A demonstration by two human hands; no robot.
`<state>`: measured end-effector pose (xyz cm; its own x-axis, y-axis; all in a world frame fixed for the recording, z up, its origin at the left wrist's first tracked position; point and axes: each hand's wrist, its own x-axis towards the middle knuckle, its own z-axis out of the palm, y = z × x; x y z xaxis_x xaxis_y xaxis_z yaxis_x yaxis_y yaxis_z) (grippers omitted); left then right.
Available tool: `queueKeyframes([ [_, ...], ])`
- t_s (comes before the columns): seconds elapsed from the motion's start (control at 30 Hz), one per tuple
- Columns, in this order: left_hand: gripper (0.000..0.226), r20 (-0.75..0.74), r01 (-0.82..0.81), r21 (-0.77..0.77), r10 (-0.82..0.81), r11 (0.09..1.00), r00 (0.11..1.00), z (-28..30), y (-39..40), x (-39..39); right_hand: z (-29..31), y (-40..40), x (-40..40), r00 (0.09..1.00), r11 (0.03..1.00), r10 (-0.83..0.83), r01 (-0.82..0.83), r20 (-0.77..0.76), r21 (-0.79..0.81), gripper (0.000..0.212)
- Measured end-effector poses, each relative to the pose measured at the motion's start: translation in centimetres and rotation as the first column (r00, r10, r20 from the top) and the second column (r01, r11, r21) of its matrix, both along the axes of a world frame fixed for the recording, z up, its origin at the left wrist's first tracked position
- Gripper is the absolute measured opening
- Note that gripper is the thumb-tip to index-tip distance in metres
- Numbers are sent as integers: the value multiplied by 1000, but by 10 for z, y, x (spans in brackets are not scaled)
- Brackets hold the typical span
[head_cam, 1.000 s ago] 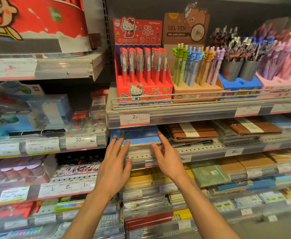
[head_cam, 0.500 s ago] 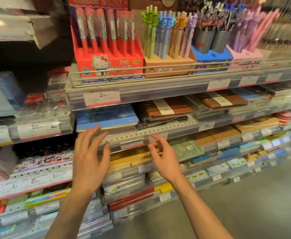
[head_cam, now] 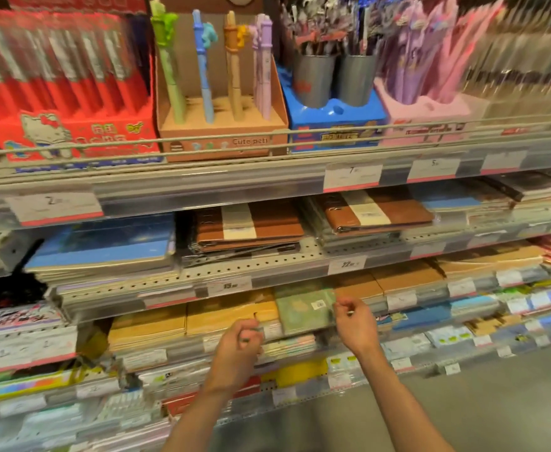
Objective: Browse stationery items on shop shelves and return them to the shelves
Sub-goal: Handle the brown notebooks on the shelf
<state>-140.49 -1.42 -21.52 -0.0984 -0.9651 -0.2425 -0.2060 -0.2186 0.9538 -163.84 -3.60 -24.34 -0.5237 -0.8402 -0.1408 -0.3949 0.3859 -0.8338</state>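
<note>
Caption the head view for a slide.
Both hands, left and right, grip a green notebook on a stationery shelf.

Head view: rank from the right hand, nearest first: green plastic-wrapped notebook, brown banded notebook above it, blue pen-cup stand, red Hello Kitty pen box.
1. Green plastic-wrapped notebook, at the right hand, just left.
2. Brown banded notebook, shelf above.
3. Blue pen-cup stand, top shelf.
4. Red Hello Kitty pen box, top shelf, far left.

Two hands are showing: the left hand (head_cam: 236,349) at six o'clock, the right hand (head_cam: 357,324) toward five. Four character pens (head_cam: 202,66) are standing in the tan box (head_cam: 222,138) at twelve o'clock. Two grey tins (head_cam: 334,79) are sitting in one blue stand (head_cam: 332,125) at one o'clock. Two brown notebooks (head_cam: 251,226) are lying near the centre. One green notebook (head_cam: 303,309) is lying between the hands.
</note>
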Motion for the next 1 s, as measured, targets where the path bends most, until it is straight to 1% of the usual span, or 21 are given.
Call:
queueKeyframes([
  [0.03,16,-5,17,31,-17,999,1000,-2,-2,-9,0,0,-6,999,1000,-20,20,27,6,12],
  [0.07,17,-4,24,37,-24,999,1000,-2,-4,-16,4,1,-10,997,999,-39,40,61,-21,11],
  [0.1,21,-15,23,31,-22,999,1000,3,-7,-25,12,0,-15,993,995,-54,62,105,-82,11],
  [0.13,27,-66,18,12,-18,1000,998,10,-10,-33,24,0,-20,985,982,-60,88,160,-170,12],
  [0.17,29,-118,22,-16,-24,1000,993,20,-14,-41,40,0,-25,971,960,-70,128,229,-250,12],
  [0.27,18,-223,27,-99,-48,995,974,58,-29,-66,87,-9,-45,902,865,-110,294,417,-406,16],
  [0.37,21,-253,61,-180,-106,982,962,101,-42,-85,119,-20,-67,825,760,-146,447,547,-471,26],
  [0.47,33,-272,68,-217,-127,974,954,125,-50,-101,137,-24,-78,728,712,-142,546,671,-441,31],
  [0.53,45,-266,62,-207,-117,976,957,133,-54,-111,141,-25,-78,727,727,-129,532,675,-434,36],
  [0.6,53,-234,66,-182,-109,981,966,135,-55,-120,142,-24,-74,766,755,-119,483,632,-443,41],
  [0.67,56,-229,68,-165,-106,984,968,135,-55,-125,143,-22,-70,783,769,-115,460,611,-444,33],
  [0.73,57,-260,54,-143,-91,988,961,135,-56,-128,145,-22,-68,778,773,-126,466,615,-431,28],
  [0.9,53,-295,-10,-130,-29,991,955,138,-58,-127,146,-22,-67,788,775,-141,465,599,-429,35],
  [1.0,52,-314,-42,-132,-1,990,949,136,-58,-124,147,-19,-62,789,768,-134,465,599,-441,33],
])
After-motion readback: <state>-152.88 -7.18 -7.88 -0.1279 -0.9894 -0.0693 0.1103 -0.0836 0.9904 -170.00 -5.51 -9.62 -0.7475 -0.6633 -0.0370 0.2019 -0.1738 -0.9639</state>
